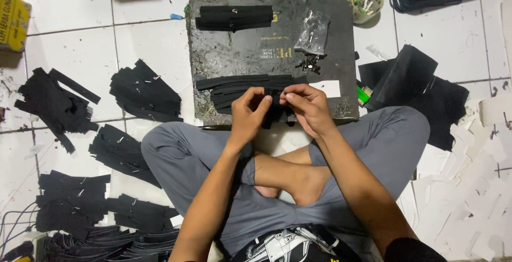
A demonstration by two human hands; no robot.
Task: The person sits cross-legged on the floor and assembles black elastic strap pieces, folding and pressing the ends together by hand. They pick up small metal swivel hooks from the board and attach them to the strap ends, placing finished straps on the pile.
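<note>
**Pinching a black strip over the work board**

Sitting cross-legged on the white tiled floor (154, 38), we are looking down past grey trousers (181, 160) and a bare foot (298, 184) to our two hands. We are bringing them together at the near edge of the dark board (240, 54). Our left hand (248, 115) is closing its fingers on a narrow black strip (274, 113), and our right hand (309, 107) is pinching the same strip from the other side, thumb and fingertips pressed onto it. The strip is hanging between the hands, just above the board's near edge.

Just beyond our fingers, a loose stack of long black strips (234, 86) is lying across the board, with a small white slip (326, 87) beside it. Farther up the board, a scatter of small dark metal pieces (309, 62) is sitting below a clear plastic bag (313, 31), and a second bundle of black strips (234, 17) is resting near the far edge.

To our left, piles of black cut pieces (144, 92) are spreading over the tiles. To our right, sheets of black material (410, 88) are lying near white paper scraps (469, 187). At the far right, a small round container (368, 1) is standing on the floor.
</note>
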